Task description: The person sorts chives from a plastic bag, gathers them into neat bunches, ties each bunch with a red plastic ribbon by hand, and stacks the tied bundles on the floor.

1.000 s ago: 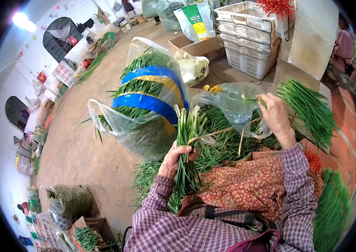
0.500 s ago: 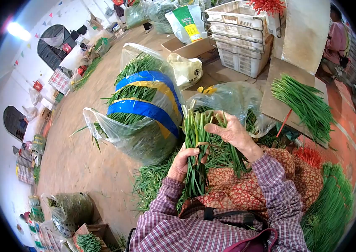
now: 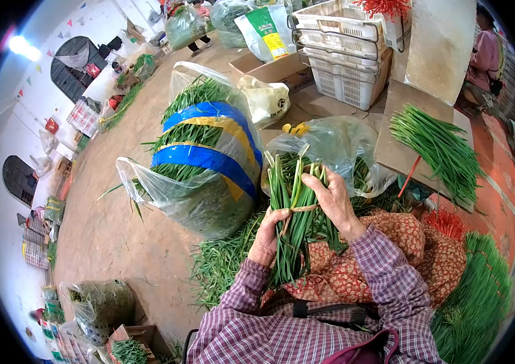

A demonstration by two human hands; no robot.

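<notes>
In front of my lap is a bunch of green stalks, pale cut ends up and leaves hanging down. My left hand is wrapped round its left side, beside a tan band that crosses the stalks. On the right side of the same bunch, near the upper ends, my right hand has its fingers closed on stalks, partly hidden behind them. Loose green leaves lie below and to the left. A patterned red cloth covers my lap.
A clear bag with blue tape bulges with greens at centre left. Stalks lie on a cardboard sheet at right. White crates stand behind. More greens with red ties are at lower right. A person sits far right.
My right hand has come from the upper right down to the bunch and closed on it. The held bunch has shifted right, and the tan band now crosses it. The whole view has shifted slightly.
</notes>
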